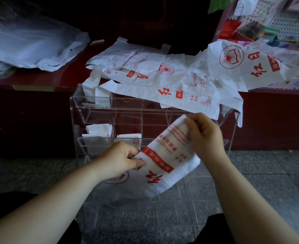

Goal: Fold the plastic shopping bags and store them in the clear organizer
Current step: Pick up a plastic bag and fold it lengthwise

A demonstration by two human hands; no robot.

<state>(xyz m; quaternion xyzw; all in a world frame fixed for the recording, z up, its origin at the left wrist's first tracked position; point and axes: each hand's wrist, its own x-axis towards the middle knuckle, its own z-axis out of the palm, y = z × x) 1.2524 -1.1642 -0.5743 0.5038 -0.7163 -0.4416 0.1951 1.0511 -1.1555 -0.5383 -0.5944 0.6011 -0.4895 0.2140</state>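
A bag (166,155) was pinched taut between left hand (120,160) and right hand (205,132) for folding, organizer (127,110) at twelve o'clock.

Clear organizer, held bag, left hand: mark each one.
clear organizer (136,104), head view, bare front wall of its top tier.
held bag (168,161), head view, middle of its printed face.
left hand (119,159), head view, back of the hand.

Probably a small shop. A pegboard rack (291,22) of packaged goods (263,31) stands by the red worktop's (69,76) far right corner.
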